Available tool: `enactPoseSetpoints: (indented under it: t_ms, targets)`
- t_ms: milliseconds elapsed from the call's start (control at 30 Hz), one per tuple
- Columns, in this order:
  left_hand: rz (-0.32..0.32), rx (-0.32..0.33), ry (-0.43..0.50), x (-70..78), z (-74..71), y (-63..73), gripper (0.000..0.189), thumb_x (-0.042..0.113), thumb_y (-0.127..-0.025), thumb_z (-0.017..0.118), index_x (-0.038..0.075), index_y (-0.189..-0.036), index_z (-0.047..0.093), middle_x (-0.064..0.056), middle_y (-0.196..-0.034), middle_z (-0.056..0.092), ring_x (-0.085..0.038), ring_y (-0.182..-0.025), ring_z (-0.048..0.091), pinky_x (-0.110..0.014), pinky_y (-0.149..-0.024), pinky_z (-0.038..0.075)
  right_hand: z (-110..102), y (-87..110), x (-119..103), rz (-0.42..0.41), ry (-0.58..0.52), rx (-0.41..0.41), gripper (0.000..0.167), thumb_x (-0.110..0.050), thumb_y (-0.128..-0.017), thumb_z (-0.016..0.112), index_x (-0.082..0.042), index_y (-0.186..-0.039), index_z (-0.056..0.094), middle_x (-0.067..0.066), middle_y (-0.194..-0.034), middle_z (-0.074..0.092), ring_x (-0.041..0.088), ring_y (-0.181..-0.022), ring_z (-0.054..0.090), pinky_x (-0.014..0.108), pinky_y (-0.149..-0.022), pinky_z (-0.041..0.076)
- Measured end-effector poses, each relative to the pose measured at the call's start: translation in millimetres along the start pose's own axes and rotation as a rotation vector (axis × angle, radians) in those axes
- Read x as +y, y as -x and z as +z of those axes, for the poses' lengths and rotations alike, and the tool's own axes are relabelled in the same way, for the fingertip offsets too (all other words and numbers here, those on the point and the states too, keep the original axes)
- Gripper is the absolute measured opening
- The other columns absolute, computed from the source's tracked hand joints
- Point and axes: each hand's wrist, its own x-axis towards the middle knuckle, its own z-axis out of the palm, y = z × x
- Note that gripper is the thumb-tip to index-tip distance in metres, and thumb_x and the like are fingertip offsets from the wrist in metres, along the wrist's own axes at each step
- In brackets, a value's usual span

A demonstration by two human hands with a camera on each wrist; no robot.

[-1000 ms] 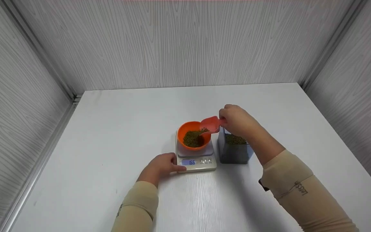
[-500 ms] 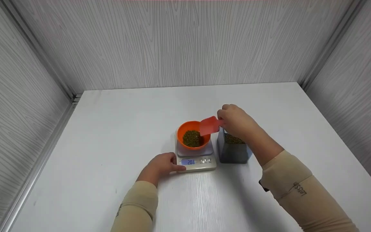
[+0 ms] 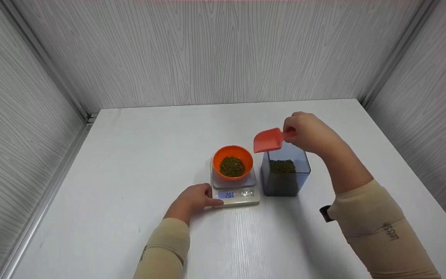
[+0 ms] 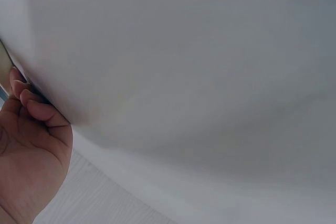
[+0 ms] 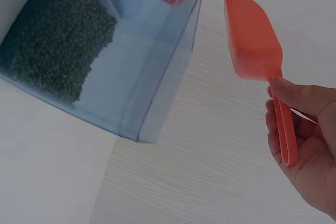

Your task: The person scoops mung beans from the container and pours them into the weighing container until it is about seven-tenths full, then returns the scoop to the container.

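My right hand [image 3: 309, 130] grips the handle of a red plastic scoop [image 3: 268, 140], raised above the back left of a clear bin [image 3: 285, 182]. In the right wrist view the scoop [image 5: 252, 38] looks empty. Brown-green pellets [image 3: 283, 166] fill the lower part of the bin. On a white kitchen scale [image 3: 242, 200] sits an orange bowl [image 3: 232, 149] with a heap of the same pellets [image 3: 232, 167]. The display reads about 203, its decimal point unclear. My left hand [image 3: 196, 197] holds the scale's front left corner, thumb on top and fingers curled at the side.
All of it stands on a white table [image 3: 149, 155], the bin close to the right of the scale. Pale wood-grain panels [image 3: 223, 54] enclose the table at the back and on both sides.
The scoop was tipped over the bowl, emptying pellets; it has lifted away rightward and back, toward the bin. The display rose from about 166 to 203. The left hand stays put.
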Motion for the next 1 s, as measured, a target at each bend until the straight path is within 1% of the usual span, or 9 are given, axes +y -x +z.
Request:
enactPoseSetpoints:
  t_ms: [100,167,300,400,567,700,867,933,1000]
  targets:
    - [0.005,-0.004,0.003,0.3,0.7,0.7,0.042,0.052,-0.07,0.072,0.016,-0.082,0.054,-0.001,-0.075,0.051,-0.019,-0.078,0.048,-0.033,-0.068,0.037,-15,7.3,6,0.008,0.027,0.028,0.009,0.004,-0.078,0.063,-0.001,-0.084,0.064,0.01,-0.079,0.055,0.024,-0.073,0.051,0.037,-0.065,0.044]
    - [0.008,-0.002,0.002,0.1,1.1,0.6,0.043,0.052,-0.07,0.072,0.016,-0.082,0.053,0.0,-0.075,0.051,-0.019,-0.077,0.048,-0.033,-0.068,0.037,-24,11.9,8,0.019,0.053,0.019,0.009,0.005,-0.078,0.062,0.0,-0.084,0.064,0.011,-0.079,0.055,0.025,-0.073,0.051,0.038,-0.065,0.044]
    - [0.013,0.006,0.002,-0.5,1.6,-0.8,0.043,0.052,-0.07,0.072,0.016,-0.082,0.053,0.0,-0.075,0.051,-0.018,-0.077,0.048,-0.033,-0.068,0.036,-35,18.0,10,0.047,0.136,-0.053,0.009,0.005,-0.077,0.061,0.001,-0.085,0.064,0.012,-0.08,0.055,0.026,-0.072,0.051,0.039,-0.064,0.045]
    - [0.014,0.009,0.006,-0.4,2.3,-1.7,0.043,0.053,-0.069,0.072,0.016,-0.082,0.053,0.0,-0.075,0.051,-0.018,-0.078,0.048,-0.033,-0.069,0.036,-33,19.8,12,0.048,0.226,-0.106,0.008,0.006,-0.076,0.061,0.002,-0.083,0.064,0.013,-0.078,0.055,0.026,-0.07,0.051,0.039,-0.063,0.045]
    - [0.019,0.007,-0.005,0.0,1.8,-1.6,0.043,0.053,-0.069,0.072,0.016,-0.081,0.053,0.0,-0.075,0.052,-0.019,-0.078,0.048,-0.033,-0.068,0.036,-19,18.2,15,0.037,0.345,-0.17,0.011,0.009,-0.074,0.06,0.003,-0.082,0.064,0.013,-0.076,0.055,0.027,-0.07,0.053,0.04,-0.063,0.045]
    - [0.008,-0.002,-0.007,0.2,0.9,-1.5,0.044,0.054,-0.069,0.071,0.016,-0.082,0.053,-0.001,-0.077,0.052,-0.019,-0.078,0.048,-0.033,-0.069,0.037,1,16.5,12,-0.011,0.46,-0.166,0.017,0.008,-0.07,0.064,0.003,-0.085,0.065,0.016,-0.078,0.057,0.031,-0.074,0.054,0.042,-0.067,0.047]
    - [-0.004,-0.005,0.003,0.5,0.8,0.3,0.043,0.054,-0.069,0.072,0.017,-0.083,0.054,-0.001,-0.077,0.053,-0.02,-0.079,0.049,-0.033,-0.069,0.037,31,14.1,3,-0.094,0.685,-0.152,0.028,-0.012,-0.065,0.078,0.0,-0.087,0.067,0.014,-0.08,0.058,0.029,-0.078,0.054,0.04,-0.072,0.047]
    - [-0.005,-0.005,0.003,0.8,0.6,0.6,0.043,0.054,-0.069,0.072,0.017,-0.083,0.054,-0.001,-0.077,0.053,-0.02,-0.079,0.049,-0.034,-0.069,0.037,40,13.0,0,-0.122,0.764,-0.152,0.025,-0.016,-0.067,0.079,-0.001,-0.084,0.067,0.013,-0.08,0.057,0.028,-0.078,0.053,0.038,-0.072,0.046]
    - [-0.008,-0.005,0.003,0.8,0.4,0.8,0.043,0.054,-0.069,0.071,0.017,-0.084,0.054,-0.001,-0.077,0.053,-0.02,-0.08,0.049,-0.034,-0.07,0.037,48,12.2,-2,-0.148,0.822,-0.144,0.017,-0.013,-0.071,0.076,-0.002,-0.08,0.067,0.011,-0.08,0.057,0.026,-0.078,0.052,0.036,-0.073,0.045]
